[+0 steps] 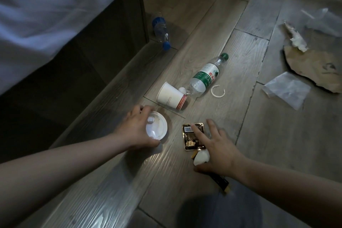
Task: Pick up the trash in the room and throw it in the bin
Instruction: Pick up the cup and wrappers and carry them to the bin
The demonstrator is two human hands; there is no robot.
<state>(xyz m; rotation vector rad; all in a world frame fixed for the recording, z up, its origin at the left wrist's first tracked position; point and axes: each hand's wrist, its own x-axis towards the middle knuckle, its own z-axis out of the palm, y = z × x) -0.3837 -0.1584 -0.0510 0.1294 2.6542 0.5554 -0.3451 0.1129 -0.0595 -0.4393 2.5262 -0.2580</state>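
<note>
Left hand (137, 129) grips the lid (157, 127) near the cup (171, 97); right hand (220, 152), thumb pinching a tissue wad (201, 157), spreads fingers (199, 133) over the wrapper (189, 141), so the wad could drop.

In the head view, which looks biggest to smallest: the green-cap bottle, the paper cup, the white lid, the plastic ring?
1. green-cap bottle
2-3. paper cup and white lid: they look alike; the lid is nearer and partly under the left hand, so unranked
4. plastic ring
</note>
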